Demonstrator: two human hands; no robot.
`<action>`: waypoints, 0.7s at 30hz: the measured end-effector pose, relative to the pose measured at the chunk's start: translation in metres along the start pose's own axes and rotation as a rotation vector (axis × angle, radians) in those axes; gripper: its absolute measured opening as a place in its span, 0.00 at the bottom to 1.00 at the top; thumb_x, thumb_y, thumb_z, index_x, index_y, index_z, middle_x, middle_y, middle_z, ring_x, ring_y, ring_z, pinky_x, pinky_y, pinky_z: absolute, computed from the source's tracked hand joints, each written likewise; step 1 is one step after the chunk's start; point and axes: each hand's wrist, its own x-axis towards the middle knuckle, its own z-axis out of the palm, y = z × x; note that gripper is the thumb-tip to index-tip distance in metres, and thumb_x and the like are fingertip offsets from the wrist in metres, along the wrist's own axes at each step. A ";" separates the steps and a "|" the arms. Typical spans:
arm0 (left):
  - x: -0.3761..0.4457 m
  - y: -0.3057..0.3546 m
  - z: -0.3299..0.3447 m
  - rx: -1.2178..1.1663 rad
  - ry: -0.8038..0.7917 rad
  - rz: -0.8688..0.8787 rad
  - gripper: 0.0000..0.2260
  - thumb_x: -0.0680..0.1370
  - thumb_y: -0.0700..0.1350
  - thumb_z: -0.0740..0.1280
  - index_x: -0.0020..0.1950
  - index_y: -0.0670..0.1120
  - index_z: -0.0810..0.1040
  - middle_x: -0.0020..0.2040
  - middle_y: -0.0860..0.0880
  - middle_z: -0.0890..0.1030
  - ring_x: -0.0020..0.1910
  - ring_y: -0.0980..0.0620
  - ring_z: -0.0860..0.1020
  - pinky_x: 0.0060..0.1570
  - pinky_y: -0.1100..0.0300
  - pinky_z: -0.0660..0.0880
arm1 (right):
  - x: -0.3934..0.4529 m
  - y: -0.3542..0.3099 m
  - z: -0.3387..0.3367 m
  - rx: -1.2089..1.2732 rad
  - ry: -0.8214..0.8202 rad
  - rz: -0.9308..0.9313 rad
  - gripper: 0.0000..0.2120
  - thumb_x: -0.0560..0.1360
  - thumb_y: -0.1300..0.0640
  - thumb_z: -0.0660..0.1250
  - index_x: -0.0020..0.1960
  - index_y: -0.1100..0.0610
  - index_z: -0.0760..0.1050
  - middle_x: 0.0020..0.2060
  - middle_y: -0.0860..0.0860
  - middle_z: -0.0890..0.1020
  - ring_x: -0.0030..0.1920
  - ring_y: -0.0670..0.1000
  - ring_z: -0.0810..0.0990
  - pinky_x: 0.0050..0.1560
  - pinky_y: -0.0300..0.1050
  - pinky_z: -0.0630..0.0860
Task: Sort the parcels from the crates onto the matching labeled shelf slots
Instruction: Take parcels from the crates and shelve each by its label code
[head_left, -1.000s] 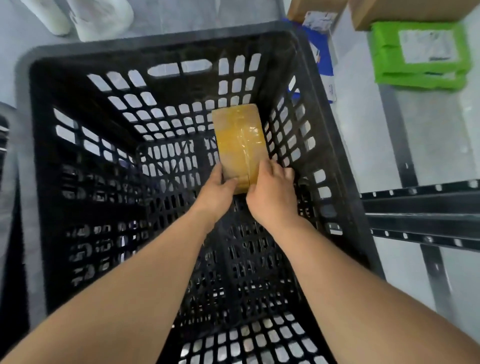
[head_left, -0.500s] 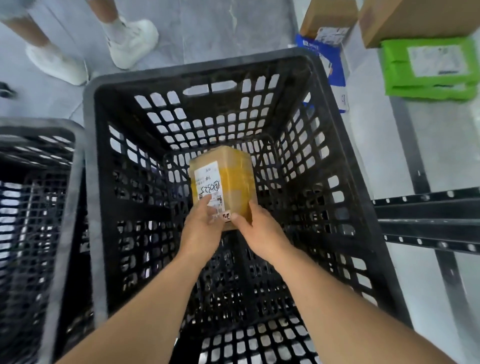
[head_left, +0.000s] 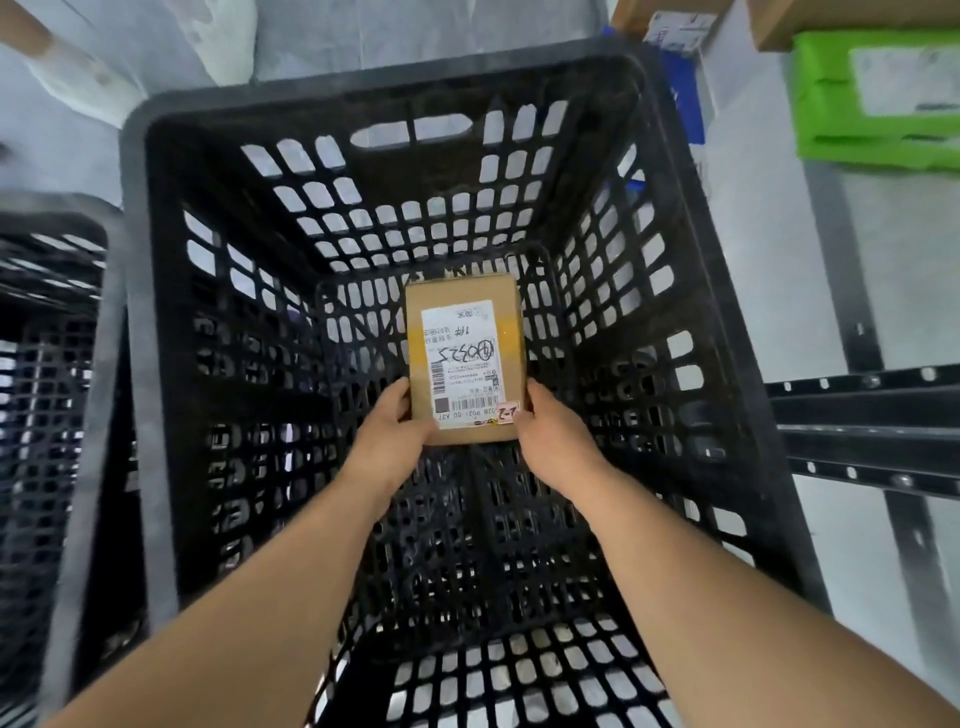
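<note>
Left hand (head_left: 396, 437) and right hand (head_left: 551, 435) grasp a brown cardboard parcel (head_left: 465, 364), white label up, inside a black crate (head_left: 291, 332); grey floor (head_left: 893, 291), possibly concrete.

Small brown cardboard parcel (head_left: 464, 364), sealed with yellowish tape, white shipping label uppermost bearing barcodes and handwritten marking; a small pink sticker at its near right corner. Held inside the black perforated plastic crate (head_left: 623, 291), label face up, above the crate floor, near end gripped from both sides.
</note>
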 end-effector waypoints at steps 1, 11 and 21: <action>0.002 -0.001 -0.001 -0.027 0.024 -0.023 0.27 0.78 0.41 0.65 0.75 0.51 0.61 0.66 0.55 0.72 0.61 0.54 0.72 0.65 0.56 0.67 | 0.003 0.001 -0.002 -0.046 -0.009 0.034 0.18 0.81 0.57 0.51 0.70 0.51 0.65 0.63 0.52 0.75 0.56 0.54 0.76 0.52 0.47 0.73; 0.006 -0.001 0.002 -0.107 -0.058 -0.243 0.23 0.81 0.54 0.57 0.75 0.50 0.60 0.57 0.42 0.77 0.54 0.44 0.79 0.52 0.52 0.78 | 0.034 -0.035 -0.036 -0.280 0.271 -0.180 0.34 0.79 0.59 0.59 0.78 0.50 0.43 0.77 0.49 0.44 0.77 0.54 0.46 0.73 0.53 0.54; 0.016 0.017 -0.021 -0.601 0.256 -0.129 0.23 0.82 0.54 0.57 0.75 0.48 0.60 0.69 0.40 0.71 0.64 0.43 0.74 0.65 0.49 0.71 | 0.041 -0.051 -0.043 -0.572 0.289 -0.117 0.25 0.81 0.46 0.50 0.76 0.53 0.52 0.65 0.57 0.71 0.62 0.58 0.70 0.55 0.55 0.71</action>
